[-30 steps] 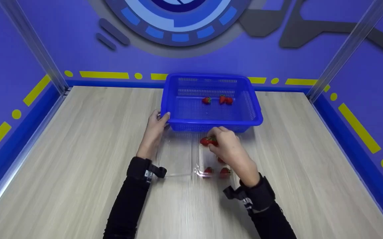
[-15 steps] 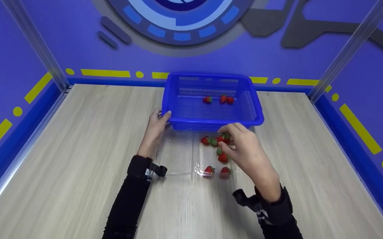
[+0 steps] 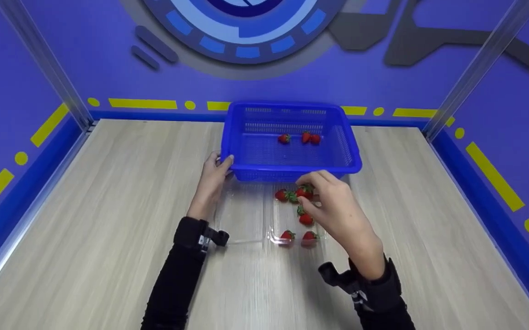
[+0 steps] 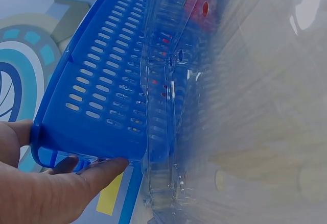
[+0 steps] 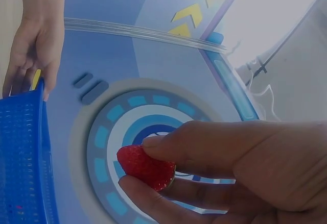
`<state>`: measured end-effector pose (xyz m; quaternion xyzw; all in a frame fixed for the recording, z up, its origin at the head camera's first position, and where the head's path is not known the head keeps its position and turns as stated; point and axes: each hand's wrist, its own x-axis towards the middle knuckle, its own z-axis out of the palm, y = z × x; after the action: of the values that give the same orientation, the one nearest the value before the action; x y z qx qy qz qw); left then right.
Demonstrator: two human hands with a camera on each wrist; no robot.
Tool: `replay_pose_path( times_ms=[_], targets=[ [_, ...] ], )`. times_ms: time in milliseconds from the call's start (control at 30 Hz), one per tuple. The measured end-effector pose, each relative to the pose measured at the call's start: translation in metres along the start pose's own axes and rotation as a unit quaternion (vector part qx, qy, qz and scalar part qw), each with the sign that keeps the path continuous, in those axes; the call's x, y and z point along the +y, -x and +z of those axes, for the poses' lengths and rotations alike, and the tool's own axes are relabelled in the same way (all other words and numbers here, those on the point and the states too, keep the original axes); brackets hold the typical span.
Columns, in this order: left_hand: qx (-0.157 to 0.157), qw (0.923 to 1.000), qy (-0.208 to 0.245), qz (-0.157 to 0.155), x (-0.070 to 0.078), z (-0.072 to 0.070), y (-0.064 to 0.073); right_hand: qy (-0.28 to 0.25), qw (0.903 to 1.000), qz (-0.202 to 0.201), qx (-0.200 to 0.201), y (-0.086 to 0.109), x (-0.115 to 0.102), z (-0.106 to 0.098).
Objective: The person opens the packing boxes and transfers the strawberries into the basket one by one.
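Head cam, L hand (image 3: 211, 178) gripping blue basket (image 3: 282, 168) at corner, R hand (image 3: 340, 201) pinching strawberry (image 5: 147, 168) over clear tray (image 3: 273, 237)

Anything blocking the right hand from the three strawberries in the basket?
Yes: the near wall of the blue basket stands between the right hand and the three strawberries inside. The top is open; nothing visible covers them. That hand is also pinching another strawberry.

- Strawberry (image 5: 148, 168): red, pinched in the right hand (image 3: 340, 204).
- Basket (image 3: 255, 167): blue, upright (left hand (image 3: 213, 176) gripping one side), three strawberries (image 3: 284, 138) inside.
- Box (image 3: 271, 227): clear plastic, strawberries (image 3: 306, 219) in its right half.
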<state>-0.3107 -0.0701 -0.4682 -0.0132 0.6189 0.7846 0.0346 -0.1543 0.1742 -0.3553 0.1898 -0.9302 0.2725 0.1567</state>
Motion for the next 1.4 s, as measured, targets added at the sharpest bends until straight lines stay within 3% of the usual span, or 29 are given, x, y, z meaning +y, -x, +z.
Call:
replay_pose_path(
  times_ms=[367,633,900,1167,1400],
  targets=[
    [-0.002,1.0,0.0,-0.002,0.0,0.0,-0.001,-0.005,0.9994,-0.002,-0.034,-0.018,0.009,0.004],
    [0.0,1.0,-0.005,-0.003,0.001,0.0,-0.002,0.015,0.9979,0.017,-0.06,-0.074,0.043,-0.006],
    [0.002,0.9998,-0.016,-0.01,0.001,0.0,-0.001,0.072,0.9908,0.057,-0.1,-0.117,0.095,0.008],
    [0.004,0.9999,-0.014,-0.008,0.003,-0.001,0.001,0.068,0.9848,0.103,-0.122,-0.127,0.126,0.031],
    [0.001,1.0,-0.007,-0.005,0.001,-0.001,0.0,0.061,0.9807,0.126,-0.137,-0.129,0.139,0.036]
  ],
)
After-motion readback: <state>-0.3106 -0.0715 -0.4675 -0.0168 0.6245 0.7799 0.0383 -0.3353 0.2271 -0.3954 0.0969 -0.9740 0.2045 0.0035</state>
